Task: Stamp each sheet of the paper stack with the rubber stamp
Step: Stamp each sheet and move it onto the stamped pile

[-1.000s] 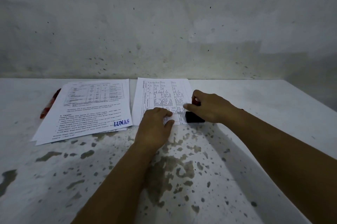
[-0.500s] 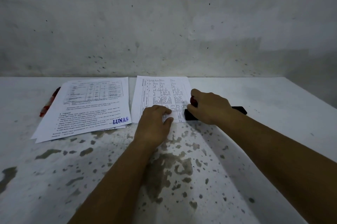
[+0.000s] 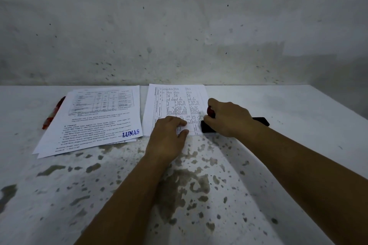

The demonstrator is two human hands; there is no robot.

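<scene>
The right hand [image 3: 229, 118] was closed around the red handle of the rubber stamp [image 3: 211, 112], held at the right edge of the paper stack [image 3: 175, 105], over a black ink pad [image 3: 260, 120] that lay on the surface [image 3: 298, 109] just beside the sheets. Whether the stamp touched the pad could not be told. The left hand [image 3: 169, 137] lay flat, fingers loosely spread, pressing the stack's near edge. Left of that stack lay a second pile of sheets [image 3: 95, 119], its top page marked "LUNAS" [image 3: 130, 132] in blue at the near right corner. A red pen [image 3: 53, 113] showed at its far left edge.
</scene>
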